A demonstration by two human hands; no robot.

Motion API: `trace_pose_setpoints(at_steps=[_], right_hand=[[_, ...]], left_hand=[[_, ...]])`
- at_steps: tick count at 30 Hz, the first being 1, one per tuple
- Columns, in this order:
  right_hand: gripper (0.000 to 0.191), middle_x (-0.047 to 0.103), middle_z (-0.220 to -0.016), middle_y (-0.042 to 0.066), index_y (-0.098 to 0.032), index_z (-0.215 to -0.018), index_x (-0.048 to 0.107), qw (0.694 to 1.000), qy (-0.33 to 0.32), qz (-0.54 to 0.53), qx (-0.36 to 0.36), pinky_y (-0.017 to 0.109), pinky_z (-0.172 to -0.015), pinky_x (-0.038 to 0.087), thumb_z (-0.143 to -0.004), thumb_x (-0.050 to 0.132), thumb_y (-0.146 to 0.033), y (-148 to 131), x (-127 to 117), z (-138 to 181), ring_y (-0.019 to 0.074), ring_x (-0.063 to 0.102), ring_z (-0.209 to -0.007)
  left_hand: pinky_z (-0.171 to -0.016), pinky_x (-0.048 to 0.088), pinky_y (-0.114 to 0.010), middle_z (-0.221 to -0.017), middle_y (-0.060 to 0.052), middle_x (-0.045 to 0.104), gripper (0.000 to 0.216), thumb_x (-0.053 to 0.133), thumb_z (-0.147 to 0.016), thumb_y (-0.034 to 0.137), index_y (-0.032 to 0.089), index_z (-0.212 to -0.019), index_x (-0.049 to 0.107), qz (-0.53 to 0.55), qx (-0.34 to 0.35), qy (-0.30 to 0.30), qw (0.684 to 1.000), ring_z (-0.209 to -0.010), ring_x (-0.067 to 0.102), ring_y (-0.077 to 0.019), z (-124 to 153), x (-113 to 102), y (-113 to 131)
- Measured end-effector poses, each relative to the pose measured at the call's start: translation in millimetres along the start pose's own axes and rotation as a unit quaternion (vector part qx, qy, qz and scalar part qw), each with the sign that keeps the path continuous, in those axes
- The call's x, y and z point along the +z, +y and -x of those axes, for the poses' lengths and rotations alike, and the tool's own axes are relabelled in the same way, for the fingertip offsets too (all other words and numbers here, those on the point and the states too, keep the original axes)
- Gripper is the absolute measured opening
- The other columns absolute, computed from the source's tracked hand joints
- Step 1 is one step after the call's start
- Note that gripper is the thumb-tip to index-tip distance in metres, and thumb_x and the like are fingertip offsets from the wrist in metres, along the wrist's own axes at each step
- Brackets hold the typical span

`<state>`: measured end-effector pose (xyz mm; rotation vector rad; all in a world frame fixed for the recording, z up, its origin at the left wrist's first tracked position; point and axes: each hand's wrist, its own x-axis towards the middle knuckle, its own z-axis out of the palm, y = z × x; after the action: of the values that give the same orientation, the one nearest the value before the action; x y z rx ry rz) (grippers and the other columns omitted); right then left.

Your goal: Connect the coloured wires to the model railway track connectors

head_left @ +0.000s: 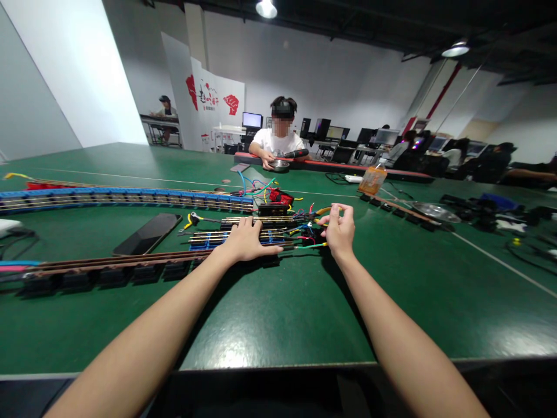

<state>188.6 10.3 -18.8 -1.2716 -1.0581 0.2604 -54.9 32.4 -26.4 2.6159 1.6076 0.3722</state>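
My left hand (pixel 247 241) lies palm down across the rail assembly, its fingers apart and thumb stretched to the right. Under it are brass rods (pixel 209 237) on blue and black holders, and a longer strip of brown rails (pixel 117 262) on black blocks runs to the left. My right hand (pixel 342 232) is at the right end of the assembly, fingers curled together at a yellow wire (pixel 322 211). Below those fingers a green wire (pixel 311 247) ends in a yellow tip. Short blue and red wires cluster between the two hands.
A black phone (pixel 148 233) lies left of the rails. Behind runs a long blue curved track (pixel 126 197). An orange-filled plastic container (pixel 372 180), a metal dish (pixel 435 212) and black parts are on the right. Across the table (pixel 243 331) a person (pixel 278 142) holds a bowl.
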Motion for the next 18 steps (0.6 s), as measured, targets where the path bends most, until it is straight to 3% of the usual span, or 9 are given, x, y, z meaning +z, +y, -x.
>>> trace_pose_setpoints(at_steps=[5, 8, 12, 15, 18], right_hand=[[0.049, 0.063, -0.057, -0.007, -0.02, -0.104, 0.045, 0.995, 0.045, -0.053, 0.067, 0.015, -0.031, 0.032, -0.087, 0.043, -0.067, 8, 0, -6, 0.0061, 0.044, -0.029], [0.047, 0.063, -0.059, -0.006, -0.02, -0.103, 0.047, 0.994, 0.052, -0.067, 0.069, 0.016, -0.03, 0.031, -0.088, 0.044, -0.064, 10, 0, -7, 0.0057, 0.041, -0.029], [0.042, 0.07, -0.079, 0.001, -0.019, -0.106, 0.051, 0.999, 0.031, -0.041, -0.017, 0.019, -0.038, 0.039, -0.089, 0.047, -0.057, 6, 1, -4, 0.0056, 0.047, -0.036], [0.036, 0.072, -0.084, 0.004, -0.018, -0.109, 0.053, 0.994, 0.035, 0.0, -0.108, 0.025, -0.062, 0.052, -0.093, 0.046, -0.049, -3, 0, 0, 0.0126, 0.066, -0.064], [0.031, 0.073, -0.085, 0.005, -0.017, -0.111, 0.055, 0.983, 0.063, 0.031, -0.169, 0.032, -0.079, 0.052, -0.097, 0.043, -0.042, -10, -1, 3, 0.0165, 0.07, -0.083]], left_hand=[[-0.104, 0.035, -0.051, -0.14, -0.024, 0.045, 0.108, 0.032, -0.062, 0.096, 0.013, -0.127, 0.055, -0.001, 0.002, 0.004, 1.0, -0.128, 0.041, -0.0416, 0, 2, -2], [-0.105, 0.035, -0.051, -0.141, -0.023, 0.045, 0.108, 0.032, -0.062, 0.096, 0.013, -0.128, 0.055, -0.003, 0.001, 0.002, 1.0, -0.129, 0.041, -0.0413, -1, 3, -3], [-0.105, 0.034, -0.052, -0.142, -0.025, 0.043, 0.11, 0.031, -0.062, 0.096, 0.012, -0.129, 0.054, -0.003, 0.003, 0.005, 1.0, -0.13, 0.039, -0.0423, -1, 3, -2], [-0.106, 0.033, -0.052, -0.143, -0.025, 0.042, 0.112, 0.031, -0.061, 0.097, 0.012, -0.13, 0.053, -0.005, -0.001, 0.002, 1.0, -0.13, 0.04, -0.0426, -2, 3, -2], [-0.106, 0.033, -0.051, -0.142, -0.024, 0.043, 0.111, 0.03, -0.061, 0.097, 0.012, -0.129, 0.054, -0.004, 0.0, 0.002, 1.0, -0.13, 0.04, -0.0422, -2, 2, -1]])
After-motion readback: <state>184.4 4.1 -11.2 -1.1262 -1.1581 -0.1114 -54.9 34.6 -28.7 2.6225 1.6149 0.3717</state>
